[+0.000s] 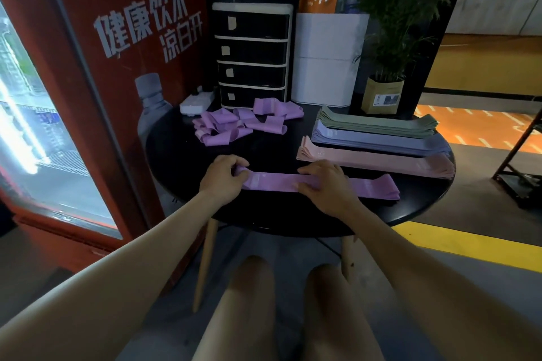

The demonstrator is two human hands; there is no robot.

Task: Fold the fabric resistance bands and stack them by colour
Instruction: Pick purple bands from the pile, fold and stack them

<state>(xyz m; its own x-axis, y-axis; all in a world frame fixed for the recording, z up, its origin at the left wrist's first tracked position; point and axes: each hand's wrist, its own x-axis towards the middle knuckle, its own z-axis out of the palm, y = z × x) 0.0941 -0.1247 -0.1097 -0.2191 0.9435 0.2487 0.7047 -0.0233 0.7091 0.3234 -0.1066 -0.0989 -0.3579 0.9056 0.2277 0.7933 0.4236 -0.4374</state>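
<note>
Two hands work one purple band (pixel 319 184) lying flat along the near edge of our round black worktop (pixel 176 143). Our left hand (pixel 221 180) pinches the band's left end with curled fingers (pixel 239 163); our right hand (pixel 325 184) grips it near the middle. Behind, a loose purple pile (pixel 243 123) lies near the drawer unit (pixel 252 53). To the right sit flat stacks, touching: green (pixel 378 123), blue (pixel 381 141), pink (pixel 378 160).
</note>
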